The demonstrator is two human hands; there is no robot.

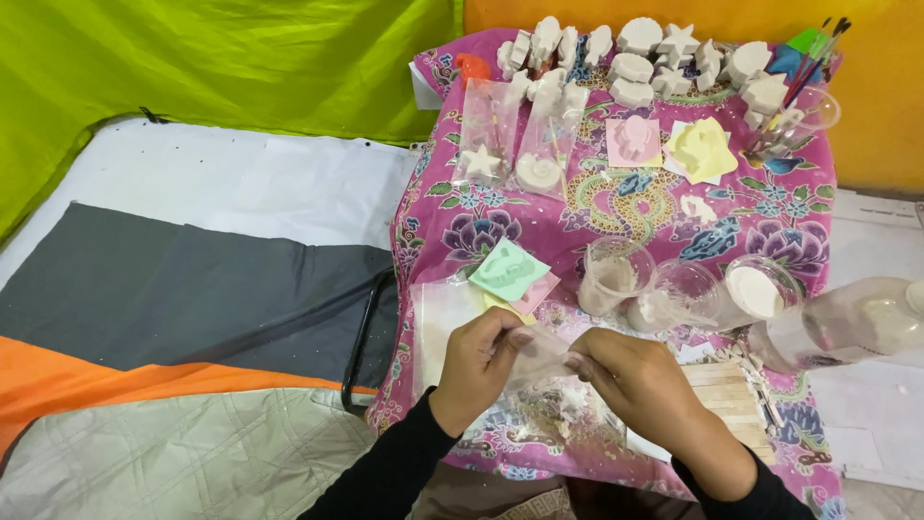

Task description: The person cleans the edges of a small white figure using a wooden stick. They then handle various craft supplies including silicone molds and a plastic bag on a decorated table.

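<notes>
Both my hands hold a small clear plastic bag (541, 354) between them over the near edge of a table draped in pink flowered cloth (539, 226). My left hand (481, 361) pinches the bag's left edge, my right hand (635, 380) grips its right side. Just beyond my left hand lie a green mould (508, 271) and a pink mould (539, 292) on more clear bags (445, 318). Under my hands white plaster pieces (558, 409) lie on the cloth.
Clear plastic cups (614, 274) with white plaster and a clear bottle (847, 332) stand to the right. Wooden sticks (727, 395) lie by my right wrist. Farther back are bagged figures (486, 144), several white plaster shapes (635, 53), pink and yellow moulds (701, 149), and brushes in a cup (804, 87).
</notes>
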